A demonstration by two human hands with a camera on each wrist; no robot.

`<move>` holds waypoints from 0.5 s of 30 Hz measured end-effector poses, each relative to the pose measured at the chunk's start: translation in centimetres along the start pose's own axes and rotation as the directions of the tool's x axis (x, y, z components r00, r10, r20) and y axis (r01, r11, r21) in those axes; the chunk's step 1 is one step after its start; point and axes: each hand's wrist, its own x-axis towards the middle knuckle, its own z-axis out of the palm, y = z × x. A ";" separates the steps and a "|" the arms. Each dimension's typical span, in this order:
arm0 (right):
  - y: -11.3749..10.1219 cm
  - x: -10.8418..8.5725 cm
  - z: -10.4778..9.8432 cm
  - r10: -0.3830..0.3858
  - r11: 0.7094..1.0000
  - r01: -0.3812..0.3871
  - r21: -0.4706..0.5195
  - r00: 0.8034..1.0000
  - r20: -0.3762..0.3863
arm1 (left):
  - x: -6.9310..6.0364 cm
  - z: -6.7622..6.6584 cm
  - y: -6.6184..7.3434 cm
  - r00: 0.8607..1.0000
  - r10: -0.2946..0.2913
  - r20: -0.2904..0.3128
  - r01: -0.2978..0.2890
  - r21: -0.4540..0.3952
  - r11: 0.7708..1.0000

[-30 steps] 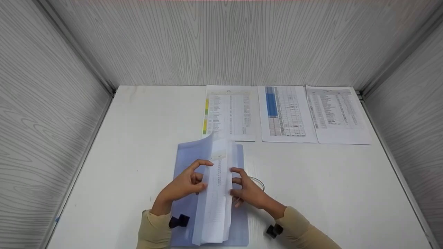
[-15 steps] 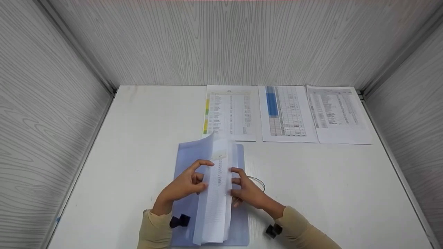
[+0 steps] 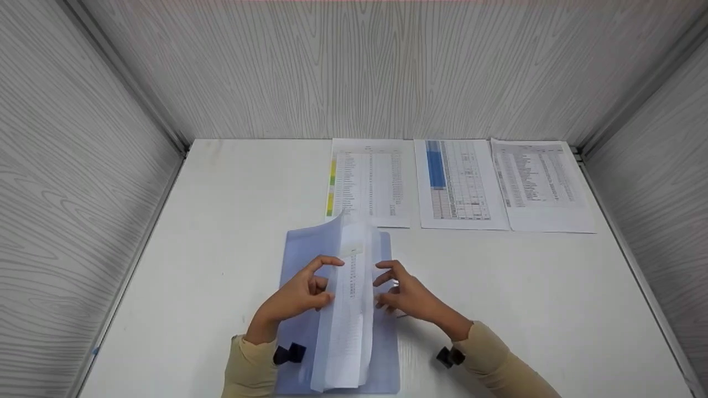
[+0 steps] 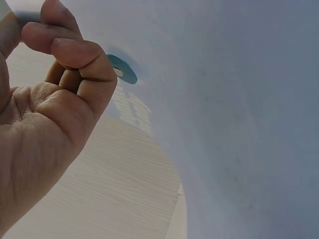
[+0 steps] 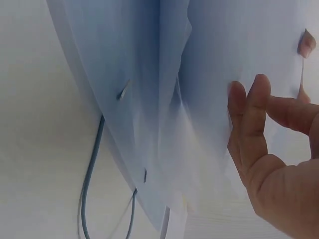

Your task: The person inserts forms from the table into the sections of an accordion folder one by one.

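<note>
A translucent blue plastic folder (image 3: 305,249) lies open on the table, its front cover raised with a bundle of printed papers (image 3: 344,337) standing against it. My left hand (image 3: 298,293) holds the cover and papers along their left edge, index fingertip over the top side and thumb lower down. Just right of the bundle is my right hand (image 3: 412,296), fingers loosely bent and holding nothing; whether a fingertip touches the paper is unclear. A round teal button (image 4: 123,69) shows on the folder in the left wrist view. Thin cord (image 5: 88,184) loops from the folder's slots.
Along the table's back edge lie a sheet with yellow and green marks (image 3: 368,177), a sheet with a blue column (image 3: 462,185) and a grey table printout (image 3: 539,188). Panelled walls (image 3: 354,66) enclose the table (image 3: 221,221) at the back and sides.
My right hand has let go of the papers' right edge and moved slightly right, its fingers more spread. The left hand, folder and papers stay nearly still.
</note>
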 end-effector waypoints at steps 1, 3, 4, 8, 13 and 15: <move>0.1 0.1 -0.4 -0.020 1.000 0.020 -0.009 1.000 -0.010 | 0.0 0.0 0.0 1.000 0.000 -0.003 0.000 0.003 1.000; 0.5 0.3 -1.5 -0.056 0.998 0.054 -0.040 0.998 -0.038 | -0.1 -0.1 0.0 1.000 -0.002 -0.013 0.002 0.010 1.000; 0.7 0.5 -2.0 -0.071 0.996 0.068 -0.051 0.996 -0.052 | -0.1 -0.1 0.0 1.000 0.000 -0.016 0.000 0.012 1.000; 1.9 1.4 -4.3 -0.117 0.990 0.103 -0.101 0.983 -0.138 | -0.2 -0.3 0.1 1.000 0.000 -0.017 0.000 0.015 1.000; 3.3 2.3 -7.0 -0.145 0.980 0.105 -0.169 0.959 -0.244 | -0.3 -0.3 0.2 1.000 -0.014 -0.019 0.014 0.000 1.000; 3.8 2.6 -8.0 -0.133 0.976 0.076 -0.205 0.950 -0.282 | -0.4 -0.3 0.3 1.000 -0.019 -0.020 0.019 -0.004 1.000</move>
